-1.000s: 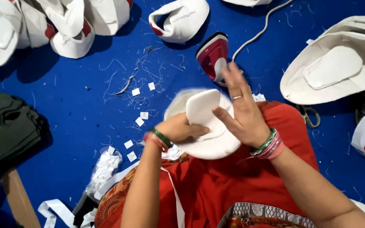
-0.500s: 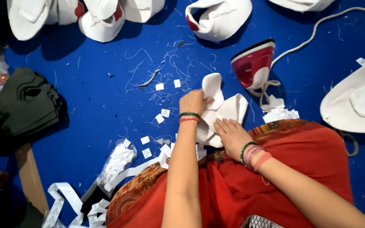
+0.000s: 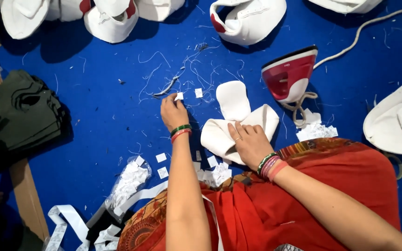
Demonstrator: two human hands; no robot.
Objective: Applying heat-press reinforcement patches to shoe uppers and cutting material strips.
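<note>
- Leftward since the earlier frame, the left hand now pinches a small white paper square.
- Right hand lies flat, fingers spread, on the white fabric piece.

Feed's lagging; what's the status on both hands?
Left hand pinching small white paper square. Right hand flat on folded white fabric piece. Red-and-white iron close beside.

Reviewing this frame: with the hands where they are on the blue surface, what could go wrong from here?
1. The iron stands close beside the white fabric piece that the right hand presses down; if it is hot, a sideways move could perhaps brush it.
2. The iron's cord trails across the surface and might snag.
3. The left hand reaches a small white square lying among loose threads, which could come up with it.
</note>
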